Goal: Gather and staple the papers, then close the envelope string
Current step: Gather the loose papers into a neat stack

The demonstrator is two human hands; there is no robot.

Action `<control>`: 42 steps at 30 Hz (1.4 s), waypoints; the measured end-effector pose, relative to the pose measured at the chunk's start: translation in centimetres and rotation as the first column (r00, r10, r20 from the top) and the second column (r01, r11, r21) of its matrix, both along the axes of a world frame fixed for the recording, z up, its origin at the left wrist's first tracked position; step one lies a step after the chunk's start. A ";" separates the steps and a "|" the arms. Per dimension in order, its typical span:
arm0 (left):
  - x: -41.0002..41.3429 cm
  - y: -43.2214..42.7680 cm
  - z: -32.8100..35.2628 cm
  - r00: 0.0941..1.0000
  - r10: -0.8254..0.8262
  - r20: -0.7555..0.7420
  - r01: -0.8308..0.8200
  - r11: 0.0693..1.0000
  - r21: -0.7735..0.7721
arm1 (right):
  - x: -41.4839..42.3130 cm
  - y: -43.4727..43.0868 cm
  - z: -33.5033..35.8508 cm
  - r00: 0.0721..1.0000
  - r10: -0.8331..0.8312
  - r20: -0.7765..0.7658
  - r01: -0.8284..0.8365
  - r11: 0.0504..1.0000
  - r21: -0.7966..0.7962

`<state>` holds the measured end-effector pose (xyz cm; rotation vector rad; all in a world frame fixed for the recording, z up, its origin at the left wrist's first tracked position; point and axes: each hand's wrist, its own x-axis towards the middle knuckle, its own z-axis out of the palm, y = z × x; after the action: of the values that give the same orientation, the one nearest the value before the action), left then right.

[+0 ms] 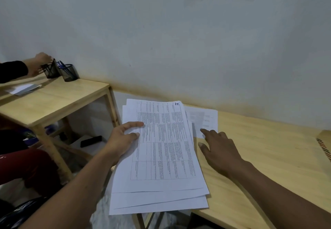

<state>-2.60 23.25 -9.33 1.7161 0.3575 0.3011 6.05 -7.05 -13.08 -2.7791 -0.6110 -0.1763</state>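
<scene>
A loose stack of white printed papers [161, 150] with tables on them overhangs the left end of my wooden table [268, 157]. My left hand [123, 139] grips the stack's left edge, thumb on top. My right hand [220, 148] lies flat on the table, its index fingertip touching a separate single sheet [202, 117] to the right of the stack, near the wall. A brown envelope [325, 144] with a striped edge shows at the far right. No stapler is in view.
A second wooden table [53, 101] stands to the left with two black mesh pen holders [60, 71] and a white paper [23, 89]. Another person's hand [39, 64] touches one holder. A black object [91, 141] lies on the shelf below. The wall runs close behind.
</scene>
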 end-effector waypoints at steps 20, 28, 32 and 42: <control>3.3 -5.6 -0.1 0.980 -0.197 -0.041 0.195 0.980 -0.043 | 1.6 -8.1 -0.8 0.947 -0.314 -0.063 0.319 0.944 0.089; 3.4 -6.7 -0.9 0.973 -0.230 -0.003 0.229 0.969 -0.097 | 0.0 -6.4 -1.1 0.943 -0.332 -0.023 0.327 0.911 0.253; 3.4 -7.2 -1.0 0.972 -0.236 -0.003 0.232 0.957 -0.172 | -0.7 -6.1 -0.3 0.975 -0.191 -0.118 0.222 0.748 0.625; 4.7 -10.8 0.0 0.970 -0.233 0.063 0.241 0.950 -0.197 | -1.7 -6.3 7.7 0.934 0.064 -0.352 0.318 0.306 0.898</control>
<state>2.09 12.43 -9.34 1.5305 0.1445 0.1176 4.34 -13.36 -5.38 -1.5675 -0.0691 -0.0582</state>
